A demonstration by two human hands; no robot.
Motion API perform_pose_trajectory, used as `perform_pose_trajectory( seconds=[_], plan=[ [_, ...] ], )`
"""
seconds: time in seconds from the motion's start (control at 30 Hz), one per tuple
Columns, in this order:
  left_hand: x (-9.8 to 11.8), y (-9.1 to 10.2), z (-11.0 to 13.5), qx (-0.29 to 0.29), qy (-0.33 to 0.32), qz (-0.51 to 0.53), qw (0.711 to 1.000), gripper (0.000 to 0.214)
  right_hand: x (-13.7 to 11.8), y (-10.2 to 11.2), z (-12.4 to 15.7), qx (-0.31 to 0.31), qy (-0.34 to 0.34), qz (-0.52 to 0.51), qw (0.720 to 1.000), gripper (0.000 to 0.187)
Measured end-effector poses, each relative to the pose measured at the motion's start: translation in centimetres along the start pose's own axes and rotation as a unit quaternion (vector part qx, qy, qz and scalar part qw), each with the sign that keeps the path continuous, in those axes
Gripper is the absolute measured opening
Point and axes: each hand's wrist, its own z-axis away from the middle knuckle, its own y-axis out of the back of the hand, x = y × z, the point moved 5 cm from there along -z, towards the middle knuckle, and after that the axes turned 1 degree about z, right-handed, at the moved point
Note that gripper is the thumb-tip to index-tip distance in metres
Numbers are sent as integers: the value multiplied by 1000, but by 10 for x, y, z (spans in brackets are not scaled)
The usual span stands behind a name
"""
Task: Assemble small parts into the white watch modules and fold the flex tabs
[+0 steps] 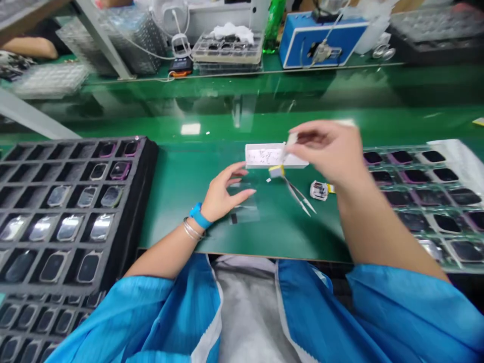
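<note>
My left hand rests on the green mat, fingers spread, pressing a clear film piece. My right hand hovers blurred over a small white box, pinching a small pale strip between thumb and fingers. Metal tweezers lie on the mat under the right hand, beside a small yellow-tipped part and a small white component.
A black foam tray holding several watch screens stands at the left. Another tray of dark screens sits at the right. A blue machine, a green bottle and more trays line the far side.
</note>
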Motion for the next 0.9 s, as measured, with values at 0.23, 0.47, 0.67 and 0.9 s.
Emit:
perform_pose_trajectory(
  seconds=[0.23,0.47,0.67,0.9],
  plan=[
    [-16,-1,-11,-58,102,253,960,75,0,-83,57,-108,-32,-11,994,32],
    [-9,6,-8,-99,119,327,932,72,-4,-66,68,-12,102,-42,994,18],
    [-9,3,-7,-74,132,404,902,67,-20,-74,86,-27,186,55,981,6],
    [-7,1,-7,-42,143,431,890,59,-18,-78,86,-43,207,90,973,1]
  ],
)
